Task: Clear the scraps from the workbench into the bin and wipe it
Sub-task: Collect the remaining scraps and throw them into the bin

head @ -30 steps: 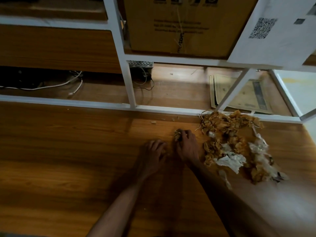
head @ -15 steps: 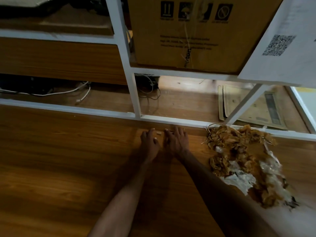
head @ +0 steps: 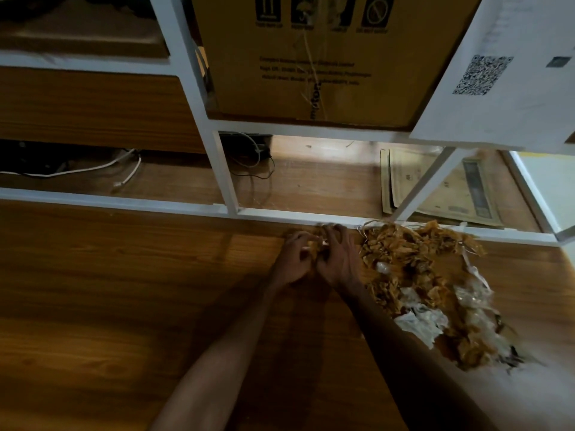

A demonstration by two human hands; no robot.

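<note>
A heap of brown and white paper scraps (head: 417, 284) lies on the wooden workbench (head: 124, 290) at the right, against the white frame rail. My left hand (head: 294, 258) and my right hand (head: 337, 256) sit side by side just left of the heap, close to the rail. Both have curled fingers, and a few small scraps (head: 315, 244) are gathered between them. My right forearm covers the heap's near left edge. No bin or cloth is in view.
A white metal frame (head: 224, 181) runs along the bench's back edge. Behind it lie white and black cables (head: 124, 169) and flat cardboard sheets (head: 435, 188). A large cardboard box (head: 311, 57) stands on the shelf above, with a white sheet bearing a QR code (head: 497, 73) at the right.
My hands reached up to the back rail with fingers spread, then curled in around small scraps there and shifted right toward the heap.
</note>
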